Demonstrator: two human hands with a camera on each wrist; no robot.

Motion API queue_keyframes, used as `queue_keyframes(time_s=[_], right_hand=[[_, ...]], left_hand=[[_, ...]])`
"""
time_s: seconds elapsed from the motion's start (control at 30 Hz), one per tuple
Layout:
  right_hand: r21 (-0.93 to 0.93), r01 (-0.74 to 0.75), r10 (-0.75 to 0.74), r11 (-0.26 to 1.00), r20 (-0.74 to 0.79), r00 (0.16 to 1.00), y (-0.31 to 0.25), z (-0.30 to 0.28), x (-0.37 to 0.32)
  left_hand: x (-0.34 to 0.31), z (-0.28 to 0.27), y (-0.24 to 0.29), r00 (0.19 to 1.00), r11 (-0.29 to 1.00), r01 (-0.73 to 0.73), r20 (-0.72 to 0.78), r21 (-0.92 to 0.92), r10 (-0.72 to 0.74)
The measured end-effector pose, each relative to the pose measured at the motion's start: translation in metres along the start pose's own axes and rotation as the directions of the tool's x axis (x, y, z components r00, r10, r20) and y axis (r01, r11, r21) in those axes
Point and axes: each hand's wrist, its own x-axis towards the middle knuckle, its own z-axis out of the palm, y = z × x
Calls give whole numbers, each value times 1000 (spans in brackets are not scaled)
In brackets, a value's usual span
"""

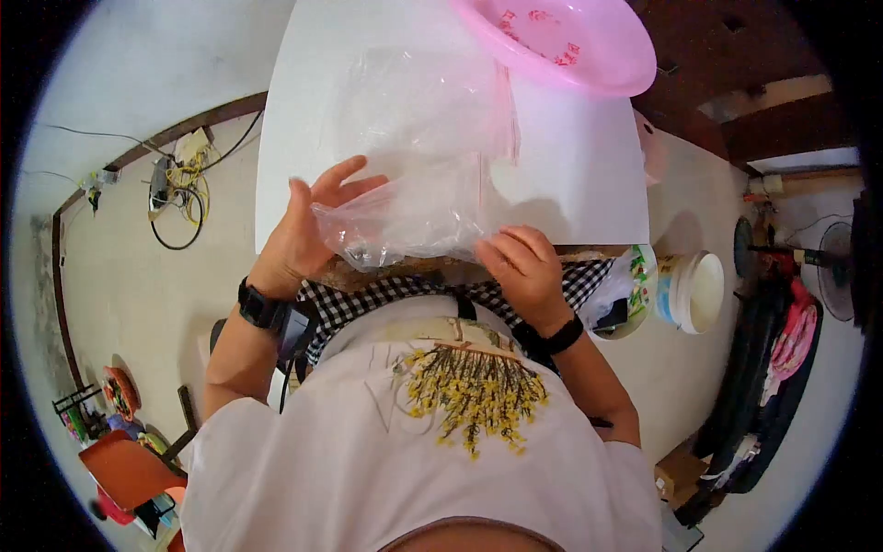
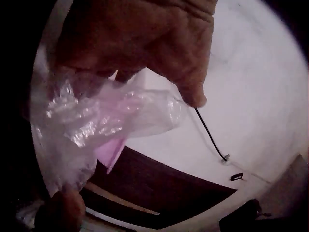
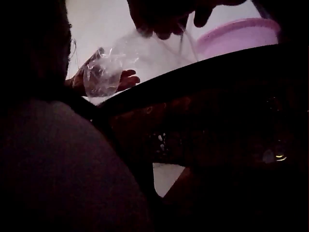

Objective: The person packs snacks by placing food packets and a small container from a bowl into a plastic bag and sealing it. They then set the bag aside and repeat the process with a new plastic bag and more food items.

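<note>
A clear plastic zip bag (image 1: pixel 409 216) with a pink strip along its right side stretches between my two hands, close over the near edge of the table. My right hand (image 1: pixel 526 267) pinches the bag's near right corner, fingers bent. At the bag's left end my left hand (image 1: pixel 308 221) has thumb and fingers spread apart, with the film against it. In the left wrist view the crinkled bag (image 2: pixel 96 121) hangs beside the left palm (image 2: pixel 145 38). More clear bags (image 1: pixel 414 101) with pink edges lie flat on the white table (image 1: pixel 589 175) beyond.
A pink basin (image 1: pixel 607 46) with red print stands at the table's far right. White buckets (image 1: pixel 690 293) sit on the floor to the right. A cable coil (image 1: pixel 179 216) lies at the left, and an orange chair (image 1: pixel 129 469) is at the lower left.
</note>
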Motion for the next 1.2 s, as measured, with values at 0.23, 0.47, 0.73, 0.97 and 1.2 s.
queue_keyframes(time_s=[0.23,0.47,0.73,0.97,1.2], right_hand=[[118,-186,141,976,314,939,-12,-19,11],[256,-706,603,661,379,702,2,3,39],[575,-760,662,303,447,602,11,19,38],[905,-393,781,-162,361,510,7,7,46],[817,-570,810,88,275,519,9,24,43]], left_hand=[[-28,-14,-30,935,976,-175,-289,130,206],[-48,-12,-43,899,822,-317,-125,472,419],[-25,0,-44,842,880,-198,-384,432,378],[-16,-8,-38,707,851,-247,-514,464,486],[-20,-7,-33,776,896,-213,-490,390,397]])
